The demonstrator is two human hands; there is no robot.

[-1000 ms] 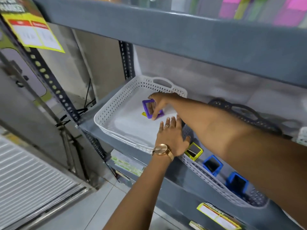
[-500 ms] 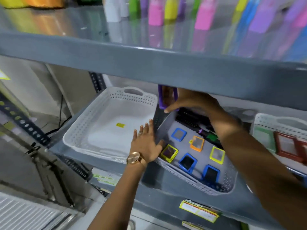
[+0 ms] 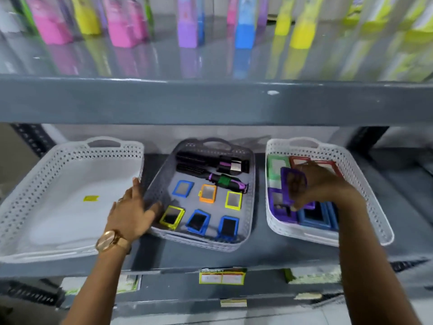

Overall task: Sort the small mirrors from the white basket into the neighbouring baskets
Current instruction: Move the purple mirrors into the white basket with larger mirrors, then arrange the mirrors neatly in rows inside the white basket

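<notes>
While the left hand (image 3: pixel 133 214) lies open on the grey shelf (image 3: pixel 187 256), the right hand (image 3: pixel 314 184) pinches a purple mirror (image 3: pixel 294 181).

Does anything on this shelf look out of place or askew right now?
The grey basket sits skewed, not square with the white baskets beside it. A small yellow scrap lies alone in the left white basket.

Bare forearms, gold wristwatch (image 3: pixel 110 240) on left wrist, ring on left fingers (image 3: pixel 120 200)

Purple mirror (image 3: pixel 294 184) carried from left basket (image 3: pixel 35 191) to right basket (image 3: pixel 365 184).
</notes>
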